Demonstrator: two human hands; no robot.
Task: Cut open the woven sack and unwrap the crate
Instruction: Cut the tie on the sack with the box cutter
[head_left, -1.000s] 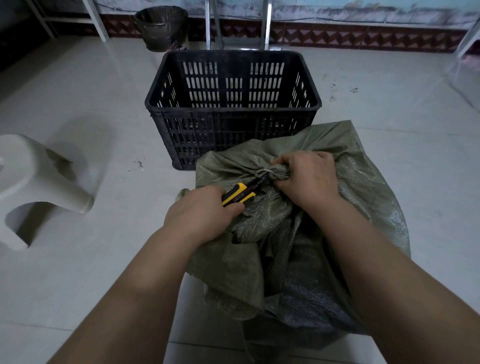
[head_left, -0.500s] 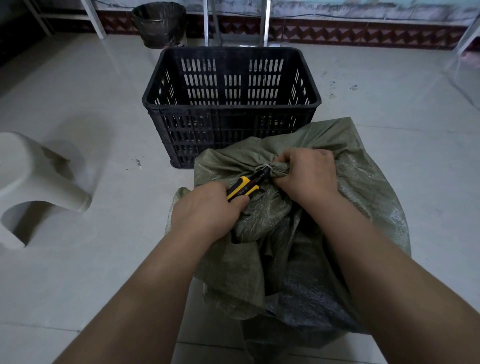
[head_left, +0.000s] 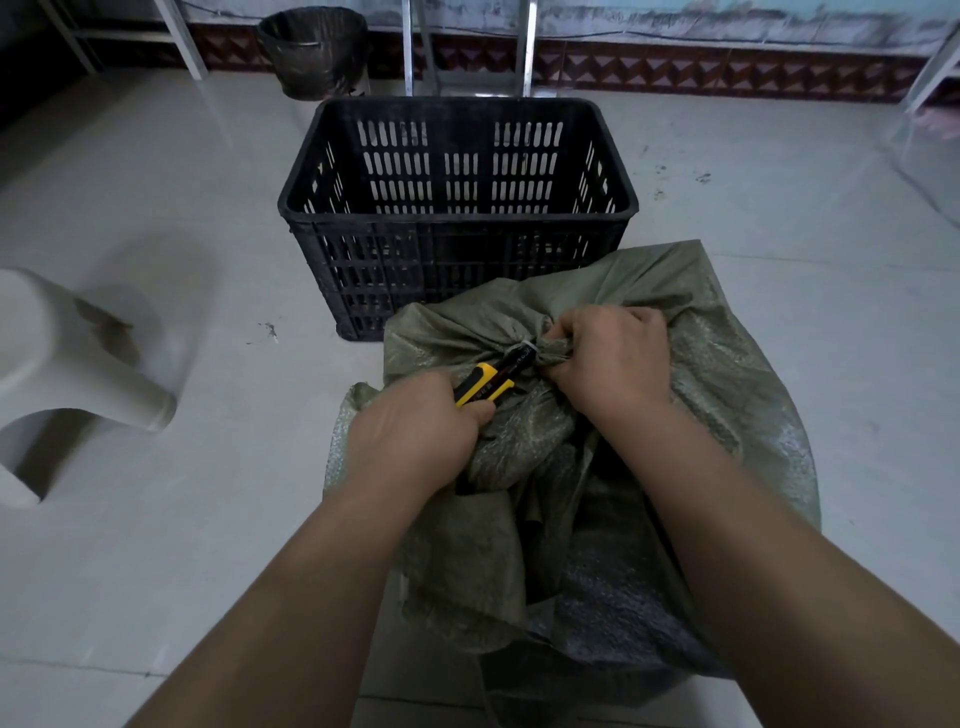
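Pale tiled floor (head_left: 156, 545), white stool (head_left: 62, 364) off left, empty black crate (head_left: 457, 208) behind. Left hand (head_left: 415, 431) has its fingers wrapped round a yellow cutter (head_left: 485, 383), tip at the tie (head_left: 529, 347) — right hand (head_left: 608, 358) pinches the neck of the sack (head_left: 727, 395), which sits on the floor just in front. I'd pull that neck taut and cut away from the fingers.

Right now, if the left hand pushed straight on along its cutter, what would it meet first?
Likely the white tie round the bunched neck of the woven sack, then the right hand gripping it.
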